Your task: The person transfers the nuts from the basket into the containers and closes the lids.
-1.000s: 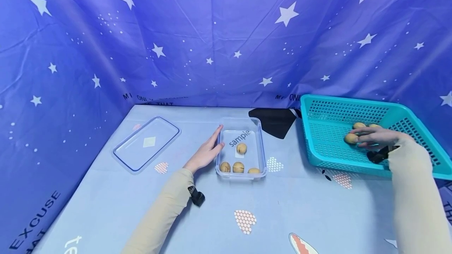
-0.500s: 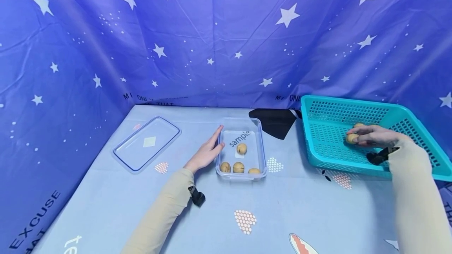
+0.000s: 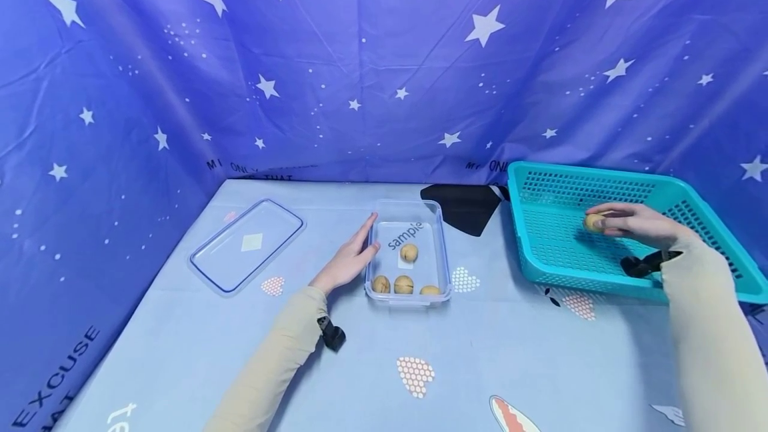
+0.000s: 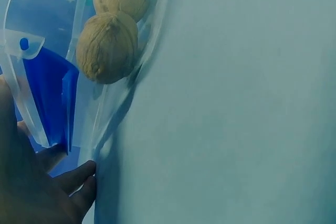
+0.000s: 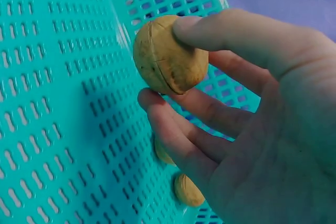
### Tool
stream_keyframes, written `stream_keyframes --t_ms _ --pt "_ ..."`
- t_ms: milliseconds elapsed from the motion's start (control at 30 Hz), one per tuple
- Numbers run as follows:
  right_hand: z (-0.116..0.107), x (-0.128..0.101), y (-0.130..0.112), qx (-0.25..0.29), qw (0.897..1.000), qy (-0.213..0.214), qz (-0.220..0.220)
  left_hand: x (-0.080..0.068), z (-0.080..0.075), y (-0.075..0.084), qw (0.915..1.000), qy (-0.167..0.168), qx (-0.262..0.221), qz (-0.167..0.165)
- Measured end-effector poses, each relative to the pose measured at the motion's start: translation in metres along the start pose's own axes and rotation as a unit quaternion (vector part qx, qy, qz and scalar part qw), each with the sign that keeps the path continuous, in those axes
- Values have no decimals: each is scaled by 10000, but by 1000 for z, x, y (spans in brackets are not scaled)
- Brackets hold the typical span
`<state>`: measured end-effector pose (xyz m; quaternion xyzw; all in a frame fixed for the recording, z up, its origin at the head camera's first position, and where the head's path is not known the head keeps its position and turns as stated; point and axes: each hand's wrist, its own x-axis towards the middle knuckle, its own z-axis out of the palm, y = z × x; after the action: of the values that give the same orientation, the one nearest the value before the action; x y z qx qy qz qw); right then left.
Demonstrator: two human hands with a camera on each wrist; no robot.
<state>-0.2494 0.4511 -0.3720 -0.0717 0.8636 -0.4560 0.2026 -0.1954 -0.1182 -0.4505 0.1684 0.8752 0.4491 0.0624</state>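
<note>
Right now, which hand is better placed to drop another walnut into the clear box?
Right hand: it already pinches a walnut above the teal basket. The left hand lies flat beside the clear box, holding nothing.

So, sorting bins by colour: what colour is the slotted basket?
Turquoise; the basket shows best in the head view.

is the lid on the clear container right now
No, the lid lies flat on the table, well to the left of the open clear container, apart from it.
</note>
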Motion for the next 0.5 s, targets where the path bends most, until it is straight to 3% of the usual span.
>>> stream_keyframes --t_ms 333,500 --pt "9 2 -25 -379 9987 60 -324 1 -5 1 9994 -110 315 31" --pt "16 1 -39 -879 9946 207 -518 1 -10 4 9992 -200 360 -11"
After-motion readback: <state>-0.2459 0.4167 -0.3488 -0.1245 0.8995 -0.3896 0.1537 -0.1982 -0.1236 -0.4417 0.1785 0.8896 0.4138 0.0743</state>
